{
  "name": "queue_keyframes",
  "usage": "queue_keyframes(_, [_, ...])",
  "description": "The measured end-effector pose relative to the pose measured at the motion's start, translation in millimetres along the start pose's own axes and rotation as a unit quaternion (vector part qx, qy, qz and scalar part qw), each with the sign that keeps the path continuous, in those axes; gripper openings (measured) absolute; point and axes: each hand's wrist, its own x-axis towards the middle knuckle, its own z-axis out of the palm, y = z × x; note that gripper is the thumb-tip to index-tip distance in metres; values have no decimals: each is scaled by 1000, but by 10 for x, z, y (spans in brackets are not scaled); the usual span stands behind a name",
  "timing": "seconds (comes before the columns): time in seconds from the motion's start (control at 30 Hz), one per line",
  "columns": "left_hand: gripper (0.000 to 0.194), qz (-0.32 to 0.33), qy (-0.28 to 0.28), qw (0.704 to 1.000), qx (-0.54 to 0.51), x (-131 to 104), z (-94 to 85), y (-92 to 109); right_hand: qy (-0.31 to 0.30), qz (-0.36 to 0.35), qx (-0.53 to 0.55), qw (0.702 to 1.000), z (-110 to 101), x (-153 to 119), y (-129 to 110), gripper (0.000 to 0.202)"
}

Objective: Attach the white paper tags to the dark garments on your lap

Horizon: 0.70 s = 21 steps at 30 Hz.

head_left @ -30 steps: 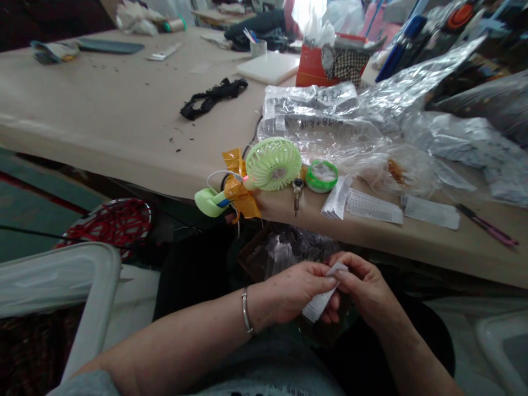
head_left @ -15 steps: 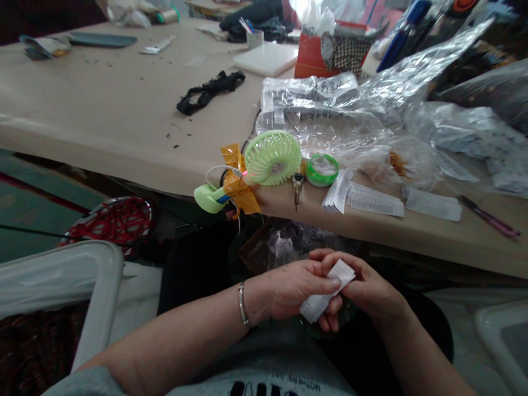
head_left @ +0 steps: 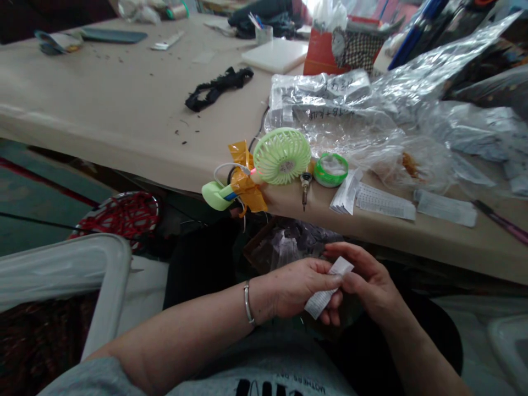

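Observation:
My left hand (head_left: 303, 289) is closed on a small white printed paper label (head_left: 324, 294), its thumb pressed flat across the paper. The label slants over the fingers, its upper end sticking out beyond the thumb tip. Close on the right is my right hand (head_left: 373, 283), its thumb tip at the label's right edge. Its fingers are stretched out and apart from the thumb, above the paper. Both hands are over my lap, below the table edge. On the table edge lie a folded stack of labels (head_left: 346, 192), a printed strip (head_left: 385, 202) and another pale strip (head_left: 445, 208).
A green fan (head_left: 282, 157) is taped at the table edge, beside a soldering iron tip (head_left: 304, 190) and a green round tub (head_left: 331, 170). Clear plastic bags (head_left: 322, 118) cover the right side. A white bin (head_left: 111, 275) stands at my left, a box of scraps (head_left: 284, 247) below the table.
My right hand's fingers have lifted and spread away from the label, while its thumb stays at the edge. The left hand keeps its hold. The whole view has shifted slightly.

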Motion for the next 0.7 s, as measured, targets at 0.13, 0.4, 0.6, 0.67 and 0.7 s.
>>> queue_keyframes(0.13, [36, 19, 24, 999, -14, -8, -14, 5, 112, -140, -251, 951, 26, -62, -94, 37])
queue_keyframes(0.4, [37, 27, 57, 998, -21, -9, 1, 7, 115, -182, -385, 897, 65, -79, -56, 34])
queue_keyframes(0.6, [34, 22, 65, 998, -14, 6, -16, -7, 100, -187, -371, 904, 109, -66, -83, 31])
queue_keyframes(0.67, [33, 29, 69, 997, -15, 1, -13, -12, 106, -178, -354, 912, 132, -63, -80, 31])
queue_keyframes(0.7, [32, 31, 71, 997, -16, -2, -12, -15, 111, -167, -341, 918, 143, -63, -73, 32])
